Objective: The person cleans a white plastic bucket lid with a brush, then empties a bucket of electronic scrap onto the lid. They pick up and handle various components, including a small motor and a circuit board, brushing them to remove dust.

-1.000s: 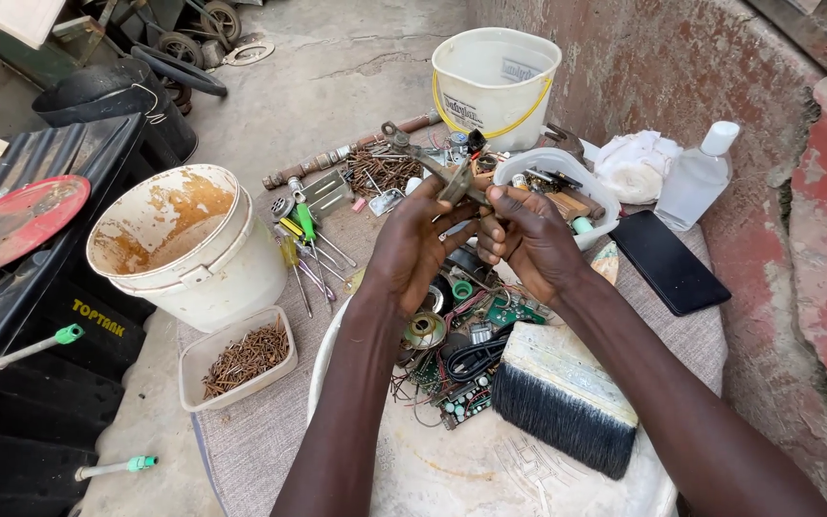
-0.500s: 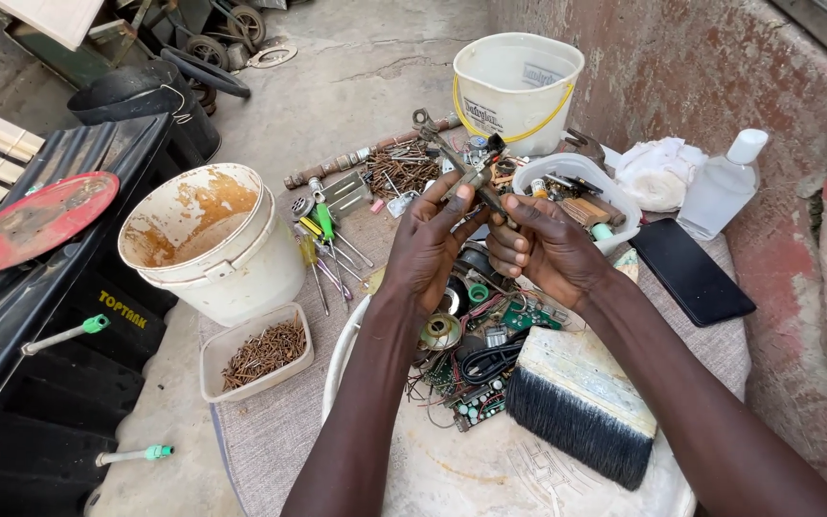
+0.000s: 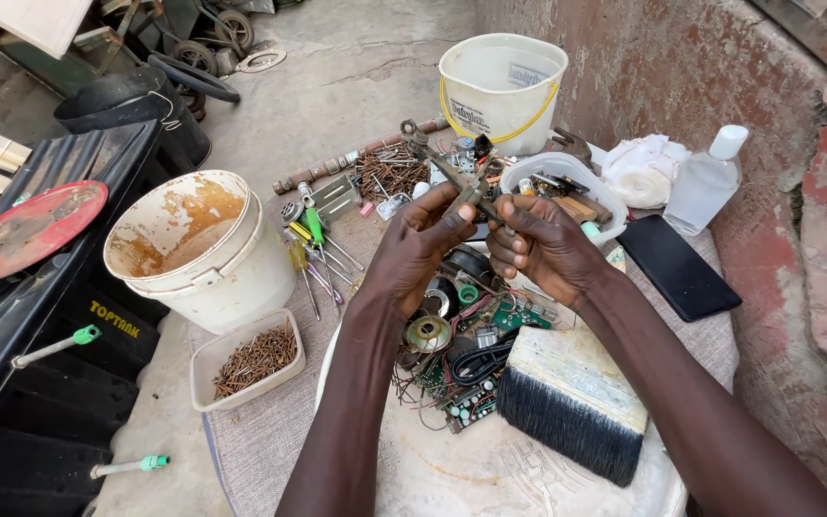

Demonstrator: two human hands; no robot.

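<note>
Metal pliers (image 3: 437,158) are being gripped by both hands above a heap of circuit boards and wires (image 3: 457,359). The left hand (image 3: 412,251) is being closed around the lower part of the tool, and the right hand (image 3: 540,247) is being pinched onto it from the other side, fingertips touching. A wide black-bristled brush (image 3: 567,407) is being left lying just beside the heap, nearer the person. A stained white bucket (image 3: 198,254) and a small tray of rusty nails (image 3: 246,359) are being kept left of the heap.
</note>
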